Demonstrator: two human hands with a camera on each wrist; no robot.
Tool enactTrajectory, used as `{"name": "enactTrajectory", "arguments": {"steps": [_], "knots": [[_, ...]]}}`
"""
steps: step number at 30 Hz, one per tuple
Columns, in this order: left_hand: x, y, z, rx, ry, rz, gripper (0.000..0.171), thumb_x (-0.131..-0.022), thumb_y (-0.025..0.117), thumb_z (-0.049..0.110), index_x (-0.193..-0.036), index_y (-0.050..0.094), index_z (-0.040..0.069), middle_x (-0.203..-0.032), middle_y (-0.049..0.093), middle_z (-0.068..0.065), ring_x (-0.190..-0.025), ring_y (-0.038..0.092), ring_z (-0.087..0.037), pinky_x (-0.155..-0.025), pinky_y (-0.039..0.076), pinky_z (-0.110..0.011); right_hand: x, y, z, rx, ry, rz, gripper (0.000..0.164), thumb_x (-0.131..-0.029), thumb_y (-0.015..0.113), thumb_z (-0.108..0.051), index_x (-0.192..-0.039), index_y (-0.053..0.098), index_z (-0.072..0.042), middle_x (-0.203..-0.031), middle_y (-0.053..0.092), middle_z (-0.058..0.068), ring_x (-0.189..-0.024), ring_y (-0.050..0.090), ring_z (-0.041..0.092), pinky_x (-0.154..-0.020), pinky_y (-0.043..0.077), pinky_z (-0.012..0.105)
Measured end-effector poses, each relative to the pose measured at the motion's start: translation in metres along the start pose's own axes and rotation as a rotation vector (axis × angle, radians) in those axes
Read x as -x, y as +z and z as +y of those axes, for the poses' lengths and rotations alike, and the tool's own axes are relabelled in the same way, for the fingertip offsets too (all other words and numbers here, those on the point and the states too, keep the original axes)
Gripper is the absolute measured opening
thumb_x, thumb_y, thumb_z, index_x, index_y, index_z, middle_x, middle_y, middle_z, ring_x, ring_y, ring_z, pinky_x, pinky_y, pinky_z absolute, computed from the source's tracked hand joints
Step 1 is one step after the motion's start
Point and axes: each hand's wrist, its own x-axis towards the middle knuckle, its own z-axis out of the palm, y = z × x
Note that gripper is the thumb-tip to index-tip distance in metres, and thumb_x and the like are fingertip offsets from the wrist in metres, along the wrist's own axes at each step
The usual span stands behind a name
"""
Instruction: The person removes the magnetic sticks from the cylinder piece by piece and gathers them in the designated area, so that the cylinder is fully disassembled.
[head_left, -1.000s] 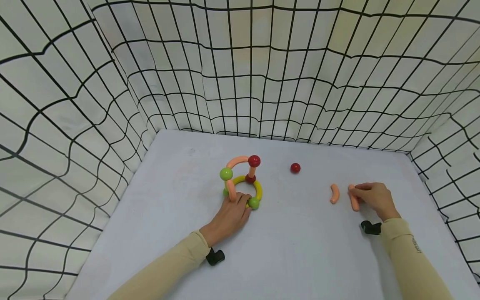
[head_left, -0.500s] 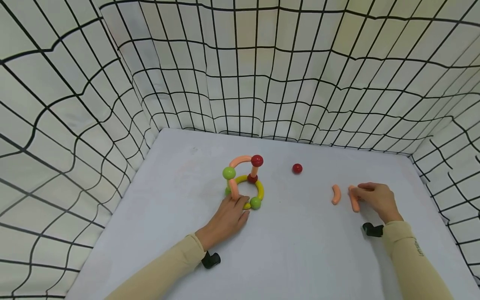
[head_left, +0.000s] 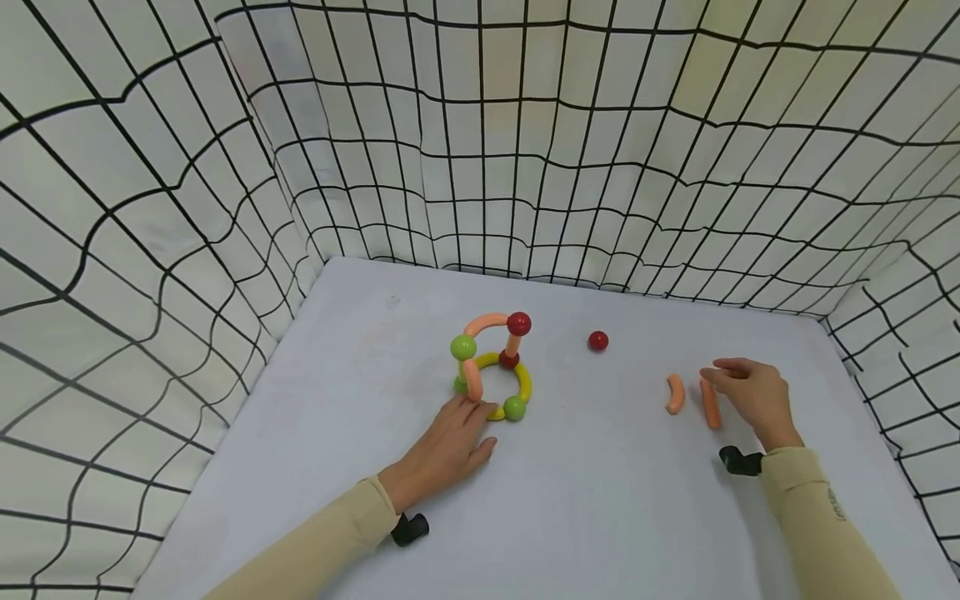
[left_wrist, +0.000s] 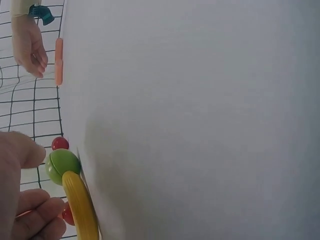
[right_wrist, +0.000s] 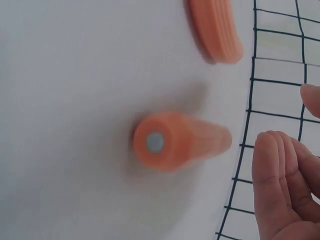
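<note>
A built figure of magnetic rods and balls stands left of centre: a ring of yellow curved rods (head_left: 525, 383) with green and red balls, and orange curved rods above it. My left hand (head_left: 446, 442) lies at the ring's near side, fingers extended by the yellow rod and thumb spread away. In the left wrist view, a gap shows between the thumb and the green ball (left_wrist: 62, 166). Over at the right, my right hand (head_left: 753, 400) hovers by a straight orange rod (head_left: 710, 408). Its fingertips appear clear of the rod (right_wrist: 170, 142) in the right wrist view.
A short orange curved rod (head_left: 676, 394) lies left of the straight one. One loose red ball (head_left: 597, 341) sits farther back on the white table (head_left: 600, 500). Black netting (head_left: 525, 167) encloses the back and sides.
My left thumb has drawn away from the ring and the hand has slid slightly back. The right hand has let go of the straight orange rod. The head view has shifted a little.
</note>
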Motion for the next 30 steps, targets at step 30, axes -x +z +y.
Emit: {"name": "enactTrajectory", "arguments": {"steps": [30], "knots": [[-0.005,-0.027,-0.076,0.378,-0.289,-0.091,0.051,-0.093,0.078,0.022,-0.138,0.06,0.007,-0.129,0.069,-0.008,-0.11,0.069,-0.022,-0.097,0.059,-0.041,0.036,0.072,-0.07,-0.162,-0.324,-0.131,0.057,-0.092,0.078,-0.041,-0.136,0.065,-0.008,-0.127,0.074,0.014,-0.113,0.075,0.026,-0.087,0.06,0.017]]}}
